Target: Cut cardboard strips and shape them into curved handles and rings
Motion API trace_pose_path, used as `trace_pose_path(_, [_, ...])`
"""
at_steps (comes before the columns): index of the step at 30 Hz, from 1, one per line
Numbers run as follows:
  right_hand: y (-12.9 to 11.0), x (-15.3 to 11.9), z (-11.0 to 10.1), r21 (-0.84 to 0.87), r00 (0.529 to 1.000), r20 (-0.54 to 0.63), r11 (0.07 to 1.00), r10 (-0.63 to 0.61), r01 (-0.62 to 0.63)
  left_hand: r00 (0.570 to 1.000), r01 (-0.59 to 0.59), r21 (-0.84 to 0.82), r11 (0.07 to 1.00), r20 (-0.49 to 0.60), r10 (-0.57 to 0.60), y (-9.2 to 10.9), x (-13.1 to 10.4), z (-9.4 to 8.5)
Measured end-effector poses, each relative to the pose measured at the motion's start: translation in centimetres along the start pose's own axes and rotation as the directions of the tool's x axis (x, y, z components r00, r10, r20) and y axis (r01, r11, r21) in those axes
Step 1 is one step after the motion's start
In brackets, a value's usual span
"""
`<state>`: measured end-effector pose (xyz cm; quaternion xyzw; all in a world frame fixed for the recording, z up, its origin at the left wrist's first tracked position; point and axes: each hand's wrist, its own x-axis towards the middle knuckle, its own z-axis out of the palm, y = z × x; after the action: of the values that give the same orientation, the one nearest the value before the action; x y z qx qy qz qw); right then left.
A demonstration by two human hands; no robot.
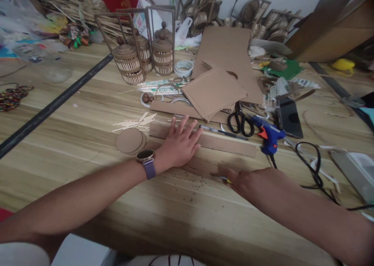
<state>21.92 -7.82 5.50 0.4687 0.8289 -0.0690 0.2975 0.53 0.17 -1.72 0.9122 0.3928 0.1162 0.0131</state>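
Note:
My left hand (181,143) lies flat with spread fingers, pressing on cardboard strips in the middle of the table. One strip (230,145) runs out to the right from beneath it. A second strip (198,165) lies nearer to me, partly hidden by the hand. My right hand (248,182) is closed around a utility knife (225,178); its blade and a bit of yellow show, and its tip is at the nearer strip's right part. Beyond my left fingers lies a pen (223,132). Round cardboard discs (130,140) and thin wooden sticks (137,122) are left of that hand.
Scissors (240,122), a blue glue gun (268,133) with its black cord, and a phone (289,117) lie at the right. Cardboard sheets (216,88), a tape roll (184,68) and small lanterns (128,63) stand farther back. A cardboard box (330,36) is at the back right.

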Motion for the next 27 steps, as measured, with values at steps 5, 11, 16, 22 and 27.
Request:
trace_pose_path(5, [0.7,-0.1,1.4,0.015,0.994,-0.107,1.0,-0.015,0.017,1.0,-0.009,0.003,1.0,-0.005,0.01,0.2,-0.1,0.0])
trace_pose_path(11, [1.2,-0.2,2.1,0.05,0.989,-0.142,0.997,-0.049,0.057,1.0,-0.019,0.004,1.0,-0.019,0.019,0.3,-0.1,0.1])
trace_pose_path(16, [1.0,-0.6,2.5,0.027,0.988,-0.156,0.999,-0.015,0.02,1.0,-0.018,0.009,1.0,-0.006,0.018,0.3,0.0,-0.1])
trace_pose_path(22, [1.4,-0.8,2.9,0.013,0.981,-0.191,0.999,-0.038,0.041,1.0,-0.02,0.011,1.0,-0.02,0.02,0.3,-0.1,0.0])
trace_pose_path(27, [2.0,-1.5,3.5,0.059,0.979,-0.204,0.998,-0.023,0.036,1.0,-0.019,0.004,1.0,-0.023,0.019,0.4,-0.1,0.2])
